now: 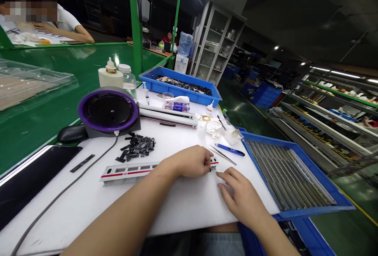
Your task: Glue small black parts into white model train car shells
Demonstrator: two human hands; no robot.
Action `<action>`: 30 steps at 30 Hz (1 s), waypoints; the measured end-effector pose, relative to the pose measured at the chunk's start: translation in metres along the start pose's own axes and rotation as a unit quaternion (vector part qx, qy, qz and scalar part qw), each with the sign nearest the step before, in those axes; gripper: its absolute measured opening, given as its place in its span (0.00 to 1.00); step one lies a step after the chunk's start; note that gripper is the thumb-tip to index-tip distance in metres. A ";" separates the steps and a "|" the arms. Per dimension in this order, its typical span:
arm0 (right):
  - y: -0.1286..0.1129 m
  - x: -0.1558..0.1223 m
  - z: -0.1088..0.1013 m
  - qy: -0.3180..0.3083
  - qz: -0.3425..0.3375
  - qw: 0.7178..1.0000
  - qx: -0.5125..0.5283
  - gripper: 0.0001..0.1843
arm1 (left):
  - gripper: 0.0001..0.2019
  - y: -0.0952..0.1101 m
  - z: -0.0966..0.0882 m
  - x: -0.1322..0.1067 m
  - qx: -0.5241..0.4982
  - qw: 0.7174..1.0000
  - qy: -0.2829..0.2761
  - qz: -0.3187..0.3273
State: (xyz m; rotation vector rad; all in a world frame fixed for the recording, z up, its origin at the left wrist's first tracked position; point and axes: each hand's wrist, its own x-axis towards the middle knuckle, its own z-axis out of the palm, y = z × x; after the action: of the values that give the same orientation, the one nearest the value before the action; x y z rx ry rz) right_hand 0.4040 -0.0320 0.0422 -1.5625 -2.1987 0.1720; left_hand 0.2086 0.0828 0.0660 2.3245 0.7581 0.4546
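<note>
A white model train car shell [126,172] with a red stripe and a row of windows lies lengthwise on the white work surface. My left hand [193,162] is closed over its right end, fingers curled down around the shell; the fingertips are partly hidden. A small dark bit shows under that end. Just right of it is my right hand [240,194], its index finger pointing at the shell's end and its thumb apart; nothing shows in it. Behind the shell lies a pile of small black pieces [138,147]. Tweezers [223,155] and a blue pen [230,149] rest beyond my hands.
A round black device with a purple rim [108,110] stands left, its cable [76,179] crossing the surface. More train shells [168,116] lie behind. A blue bin [180,91] stands at the back, a blue tray of long strips [289,173] at right. A co-worker [69,22] sits far left.
</note>
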 end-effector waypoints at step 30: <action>0.010 0.123 -0.001 0.115 0.081 0.732 0.666 0.12 | 0.11 0.020 -0.010 0.015 -0.392 0.828 0.379 -0.130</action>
State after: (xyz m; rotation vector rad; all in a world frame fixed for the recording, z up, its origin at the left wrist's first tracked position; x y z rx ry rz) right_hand 0.3799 0.0849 0.0731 -0.7804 -1.0781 1.2120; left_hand 0.2235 0.0846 0.0888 1.2030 0.9756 1.3164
